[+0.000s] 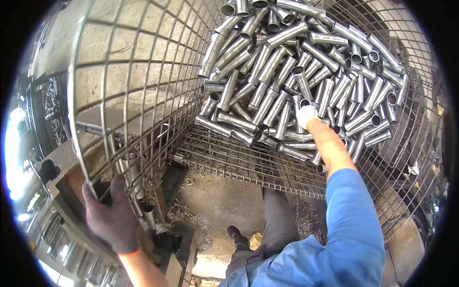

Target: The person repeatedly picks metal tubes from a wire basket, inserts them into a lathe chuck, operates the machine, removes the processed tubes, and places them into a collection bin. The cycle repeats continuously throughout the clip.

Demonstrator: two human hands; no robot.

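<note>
My right hand (pixel 306 115), in a white glove, reaches into the heap of shiny metal tubes (pixel 279 71). Its fingers look closed at the near end of one metal tube (pixel 301 82), though the glove hides most of the grip. On the left, my left hand (pixel 112 217) wears a dark glove. Its thumb and fingers are around the lower corner of the wire mesh side panel (pixel 103 110). The tubes lie crisscross in the wire mesh basket (pixel 239 168), many with a flared open end.
Beside my left hand, a few tubes (pixel 148 216) stand behind the mesh. A rust-edged metal ledge (pixel 71 179) is at the far left. The basket's mesh wall (pixel 425 79) rises on the right. Below, my legs (pixel 275 220) stand on a floor (pixel 213 196) strewn with metal shavings.
</note>
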